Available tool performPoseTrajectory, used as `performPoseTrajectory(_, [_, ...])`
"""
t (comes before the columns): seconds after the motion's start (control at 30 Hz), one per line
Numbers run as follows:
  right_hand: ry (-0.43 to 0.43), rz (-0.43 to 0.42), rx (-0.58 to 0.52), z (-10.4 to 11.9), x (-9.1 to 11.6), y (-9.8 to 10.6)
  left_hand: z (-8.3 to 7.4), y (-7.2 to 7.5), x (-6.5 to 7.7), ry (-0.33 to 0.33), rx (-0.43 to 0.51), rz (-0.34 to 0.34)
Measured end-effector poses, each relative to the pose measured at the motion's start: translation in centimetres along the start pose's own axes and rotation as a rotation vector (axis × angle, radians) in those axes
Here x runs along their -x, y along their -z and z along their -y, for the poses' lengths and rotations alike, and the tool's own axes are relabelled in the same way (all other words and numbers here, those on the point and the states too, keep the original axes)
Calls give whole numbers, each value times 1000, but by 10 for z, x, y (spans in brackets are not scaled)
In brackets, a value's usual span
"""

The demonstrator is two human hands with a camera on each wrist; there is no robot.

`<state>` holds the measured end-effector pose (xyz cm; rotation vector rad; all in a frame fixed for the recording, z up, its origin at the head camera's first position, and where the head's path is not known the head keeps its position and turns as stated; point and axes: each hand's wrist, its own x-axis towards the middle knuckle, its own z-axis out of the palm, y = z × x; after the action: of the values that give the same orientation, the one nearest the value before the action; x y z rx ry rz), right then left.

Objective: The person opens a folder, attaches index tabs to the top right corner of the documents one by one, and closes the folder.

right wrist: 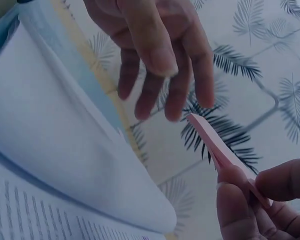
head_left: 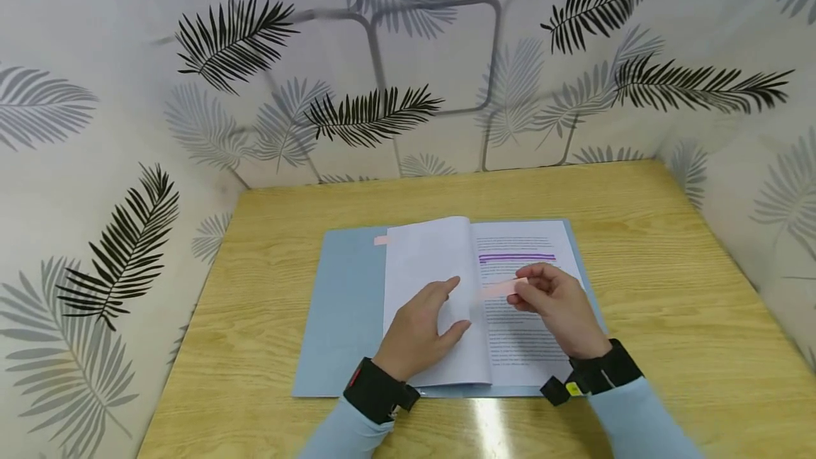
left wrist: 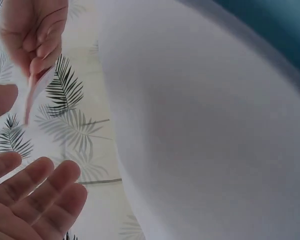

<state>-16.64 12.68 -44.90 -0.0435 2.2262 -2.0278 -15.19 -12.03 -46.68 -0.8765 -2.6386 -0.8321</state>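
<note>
The pink strip [head_left: 499, 290] was slim, straight and pale, perhaps several slips stacked, though the dim wrist views left that uncertain. Thumb and fingers of the right hand [head_left: 562, 309] pinched one end, and the rest jutted beyond those fingertips, above the printed page [head_left: 525, 346], toward the left hand [head_left: 414, 331], whose thumb and fingers were spread apart.

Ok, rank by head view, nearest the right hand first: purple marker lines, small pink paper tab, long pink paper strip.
1. Long pink paper strip: pinched in the right hand.
2. Purple marker lines: on the right page.
3. Small pink paper tab: upper left.
</note>
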Motion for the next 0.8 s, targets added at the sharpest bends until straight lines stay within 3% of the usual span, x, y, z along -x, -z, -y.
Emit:
performPoseTrajectory(0.17, [1, 81, -23, 5, 3, -22, -3, 1, -5, -58, 19, -32])
performPoseTrajectory(0.37, [-8, 134, -26, 9, 6, -34, 0, 3, -5, -119, -7, -107])
performPoseTrajectory(0.6, [21, 111, 101, 5, 5, -33, 1, 4, 0, -117, -15, -139])
performPoseTrajectory(0.8, [-43, 227, 52, 5, 3, -27, 2, 7, 1, -114, 2, -153])
